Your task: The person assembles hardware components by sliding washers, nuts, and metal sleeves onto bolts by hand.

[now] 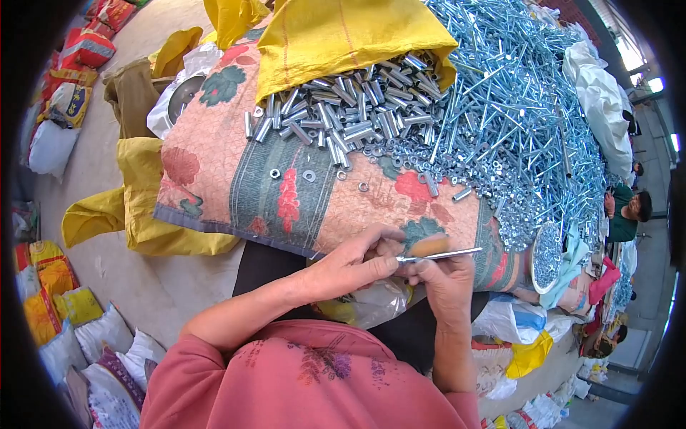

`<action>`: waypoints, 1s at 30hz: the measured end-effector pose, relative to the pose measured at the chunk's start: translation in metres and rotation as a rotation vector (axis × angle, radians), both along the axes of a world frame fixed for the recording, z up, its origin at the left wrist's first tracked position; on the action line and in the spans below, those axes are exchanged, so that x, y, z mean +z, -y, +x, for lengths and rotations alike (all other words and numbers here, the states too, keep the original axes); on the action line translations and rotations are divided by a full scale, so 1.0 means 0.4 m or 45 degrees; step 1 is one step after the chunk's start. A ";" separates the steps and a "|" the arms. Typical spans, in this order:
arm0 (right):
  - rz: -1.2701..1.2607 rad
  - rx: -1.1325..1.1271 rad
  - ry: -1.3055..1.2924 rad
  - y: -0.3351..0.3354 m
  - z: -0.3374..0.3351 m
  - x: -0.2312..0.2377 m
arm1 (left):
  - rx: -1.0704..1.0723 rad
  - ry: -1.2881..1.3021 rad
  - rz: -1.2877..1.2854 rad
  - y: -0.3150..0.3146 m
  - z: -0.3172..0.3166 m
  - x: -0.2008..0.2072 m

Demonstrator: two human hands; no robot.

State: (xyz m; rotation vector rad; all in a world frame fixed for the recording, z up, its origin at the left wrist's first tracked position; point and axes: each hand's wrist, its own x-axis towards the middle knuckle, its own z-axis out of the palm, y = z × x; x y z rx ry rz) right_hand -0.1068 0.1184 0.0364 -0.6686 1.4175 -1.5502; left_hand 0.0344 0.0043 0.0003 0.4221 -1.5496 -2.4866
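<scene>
Concrete floor strewn with sacks and bags surrounds a low work surface covered by a flowered cloth (pixel 214 186), patterned in pink and green. At the cloth's twelve o'clock a yellow sack (pixel 336 32) spills short metal sleeves (pixel 343 114), and toward two o'clock a broad heap of long bolts (pixel 514 107) spreads out, with loose washers (pixel 309 175) lying between the heaps and the near edge. At the cloth's near edge, about six o'clock, both hands meet on a single bolt (pixel 446 254). Its long axis runs nearly level, from nine o'clock to three o'clock, with the free tip pointing toward three and tilted slightly up. The left hand (pixel 354 264) pinches the nine o'clock end, thumb and forefinger pressed together on it. The right hand (pixel 446 282) sits just below the shaft, fingers curled up around its middle; whether they clamp it or only steady it cannot be told. Both hands touch the bolt, the left gripping its end. Below the hands a clear plastic bag (pixel 371 304) rests on the lap. At three o'clock, well apart, another person (pixel 629 211) sits by the heap.
</scene>
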 end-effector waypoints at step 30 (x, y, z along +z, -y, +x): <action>0.100 0.054 -0.091 -0.027 -0.053 -0.038 | -0.095 0.021 0.530 0.010 0.019 -0.017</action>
